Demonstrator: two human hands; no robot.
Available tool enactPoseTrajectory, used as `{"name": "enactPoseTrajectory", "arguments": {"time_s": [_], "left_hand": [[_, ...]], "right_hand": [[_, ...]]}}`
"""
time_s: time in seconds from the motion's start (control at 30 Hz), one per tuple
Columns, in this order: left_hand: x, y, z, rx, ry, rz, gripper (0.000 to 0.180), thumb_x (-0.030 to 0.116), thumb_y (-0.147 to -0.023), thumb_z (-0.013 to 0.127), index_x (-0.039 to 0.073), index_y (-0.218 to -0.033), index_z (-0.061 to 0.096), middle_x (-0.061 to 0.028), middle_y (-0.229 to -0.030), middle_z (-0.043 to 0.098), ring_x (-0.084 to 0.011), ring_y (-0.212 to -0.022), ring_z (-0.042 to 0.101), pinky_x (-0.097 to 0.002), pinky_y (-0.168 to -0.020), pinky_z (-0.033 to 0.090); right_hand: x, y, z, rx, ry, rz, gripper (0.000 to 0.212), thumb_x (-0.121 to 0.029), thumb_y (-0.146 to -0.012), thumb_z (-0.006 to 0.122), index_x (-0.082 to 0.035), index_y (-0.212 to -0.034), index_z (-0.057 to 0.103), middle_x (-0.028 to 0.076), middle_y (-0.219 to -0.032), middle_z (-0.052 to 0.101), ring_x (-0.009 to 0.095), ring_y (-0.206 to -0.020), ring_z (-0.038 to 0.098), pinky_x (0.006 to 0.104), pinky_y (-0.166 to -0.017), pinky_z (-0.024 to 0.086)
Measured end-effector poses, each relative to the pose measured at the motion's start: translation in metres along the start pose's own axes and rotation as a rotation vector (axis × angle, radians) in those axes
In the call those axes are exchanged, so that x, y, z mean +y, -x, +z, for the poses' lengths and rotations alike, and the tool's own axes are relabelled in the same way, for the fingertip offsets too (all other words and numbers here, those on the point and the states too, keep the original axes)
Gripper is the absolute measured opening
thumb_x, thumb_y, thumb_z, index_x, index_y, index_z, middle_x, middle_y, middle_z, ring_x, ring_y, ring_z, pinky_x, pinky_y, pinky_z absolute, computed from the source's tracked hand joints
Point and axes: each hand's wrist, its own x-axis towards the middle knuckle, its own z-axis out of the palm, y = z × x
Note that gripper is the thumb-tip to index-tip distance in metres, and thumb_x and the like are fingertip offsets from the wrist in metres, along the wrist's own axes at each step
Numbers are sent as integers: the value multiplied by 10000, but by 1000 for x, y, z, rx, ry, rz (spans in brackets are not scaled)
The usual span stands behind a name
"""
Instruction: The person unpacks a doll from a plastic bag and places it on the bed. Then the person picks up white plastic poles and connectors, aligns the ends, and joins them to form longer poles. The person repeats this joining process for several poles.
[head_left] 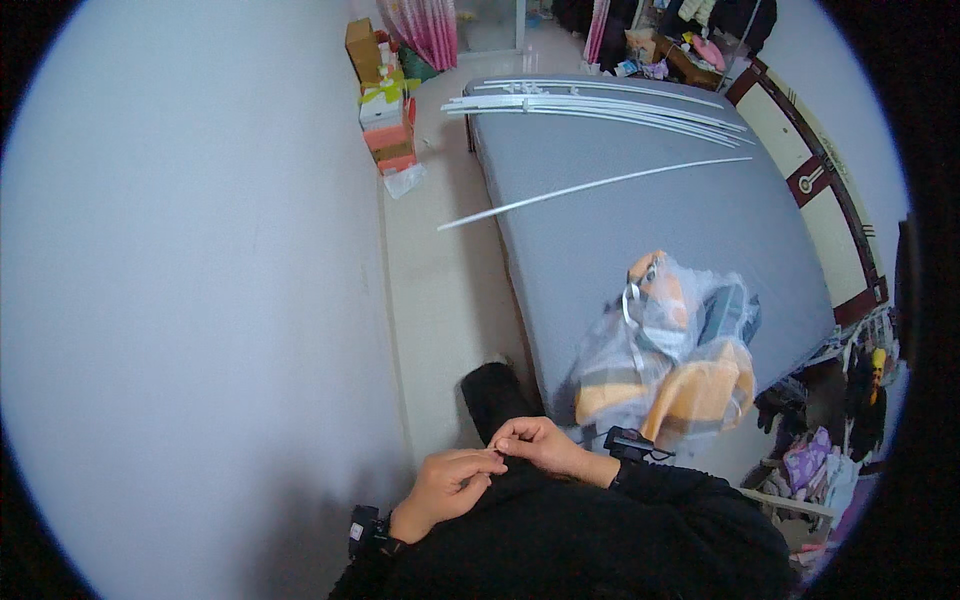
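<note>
In front of my body, my left hand [446, 488] and my right hand [542, 446] meet with their fingertips together. Both are closed in a pinch. Something small and pale may sit between the fingertips, but it is too small to name. Dark devices are strapped to both wrists, a left wrist device [364, 528] and a right wrist device [628, 443]. Just beyond my right hand, on the near part of the bed, lies a clear plastic bag [640, 340] with folded orange, grey and white fabric in it.
The bed [600, 230] has a grey cover and a headboard [810, 180] at the right. Several white poles [600, 108] lie across its far end; a single pole [590, 187] juts past its left edge. Stacked boxes [385, 125] stand by the left wall. Clothes [815, 460] pile at the right.
</note>
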Motion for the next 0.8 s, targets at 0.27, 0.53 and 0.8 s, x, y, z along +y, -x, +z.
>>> {"name": "enactPoseTrajectory", "arguments": {"time_s": [0.27, 0.53, 0.8], "left_hand": [[-50, -231, -45, -283, 149, -281, 177, 3, -873, 542, 20, -1012, 651, -105, -894, 682, -150, -764, 658, -240, -679, 511], [-176, -392, -63, -460, -210, -412, 242, 169, -905, 572, 48, -1112, 599, -84, -963, 679, -178, -886, 648, -312, -771, 501], [-429, -529, -91, -577, -400, -426, 350, 175, -807, 661, 27, -1112, 578, -146, -1022, 640, -281, -935, 624, -363, -803, 498]], "right_hand": [[-105, -115, -130, 168, -52, -67, 132, -123, -927, 566, -8, -922, 631, 60, -878, 655, 112, -800, 595, 255, -734, 487], [-158, -159, -230, 532, -142, -37, 79, -81, -878, 625, -10, -885, 589, 42, -804, 613, 113, -716, 564, 245, -692, 473], [-176, -185, -292, 851, -46, 113, 164, 0, -840, 641, -23, -995, 591, 34, -875, 611, 112, -804, 567, 249, -755, 477]]}}
